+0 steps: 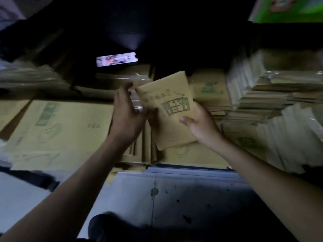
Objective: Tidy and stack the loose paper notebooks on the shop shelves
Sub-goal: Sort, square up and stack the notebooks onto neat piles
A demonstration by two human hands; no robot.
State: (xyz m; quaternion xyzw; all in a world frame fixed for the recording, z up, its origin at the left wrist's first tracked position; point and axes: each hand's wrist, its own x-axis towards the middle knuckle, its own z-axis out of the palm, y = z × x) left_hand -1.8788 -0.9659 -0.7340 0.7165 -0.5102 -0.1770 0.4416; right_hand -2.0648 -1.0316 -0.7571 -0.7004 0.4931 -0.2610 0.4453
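Note:
A thin tan notebook (167, 109) with a green grid drawing on its cover is tilted above the shelf. My right hand (201, 124) grips its right edge, thumb on the cover. My left hand (127, 112) is at the notebook's left edge, fingers spread and partly under it; whether it grips is unclear. Under the hands, several tan notebooks (139, 151) stand on edge in a row. A large flat tan notebook (61, 126) lies to the left. Another tan notebook (209, 88) with a green print lies behind the held one.
Tall leaning stacks of wrapped notebooks (272, 91) fill the right side. A lit phone (117, 59) lies on a dark pile at the back. Dim stacks (29, 75) sit at the left. The shelf's front edge (192, 167) runs below, with grey floor (174, 198) beneath it.

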